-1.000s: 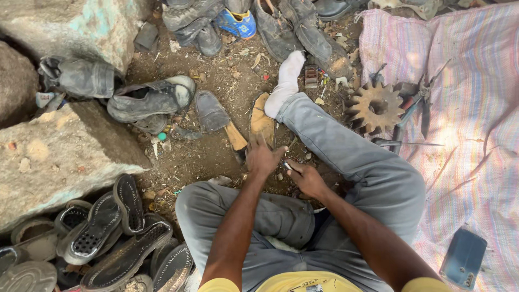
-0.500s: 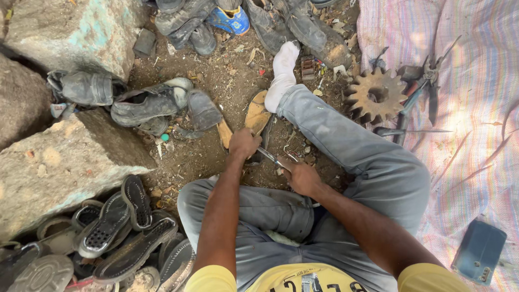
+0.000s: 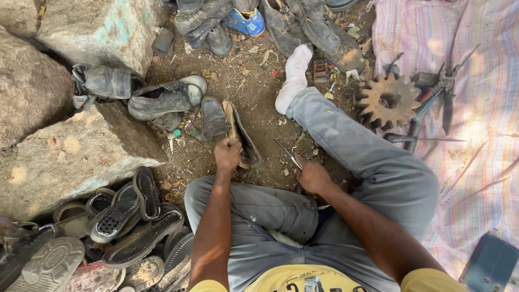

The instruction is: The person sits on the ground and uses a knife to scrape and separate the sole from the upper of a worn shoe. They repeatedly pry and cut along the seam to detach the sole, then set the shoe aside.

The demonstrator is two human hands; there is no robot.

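The left hand [image 3: 227,156] has its fingers clamped on the near end of a worn brown shoe [image 3: 240,135], which stands on edge on the dirt ground [image 3: 254,86] between the person's knees. The right hand [image 3: 312,176] has its fingers together around a thin metal awl [image 3: 287,154], tip pointing far-left, just right of the shoe. A rusty gear wheel [image 3: 386,100] lies at the edge of the striped cloth [image 3: 481,162] on the right, pliers [image 3: 432,100] beside it. A blue flat box [image 3: 491,265] sits near right.
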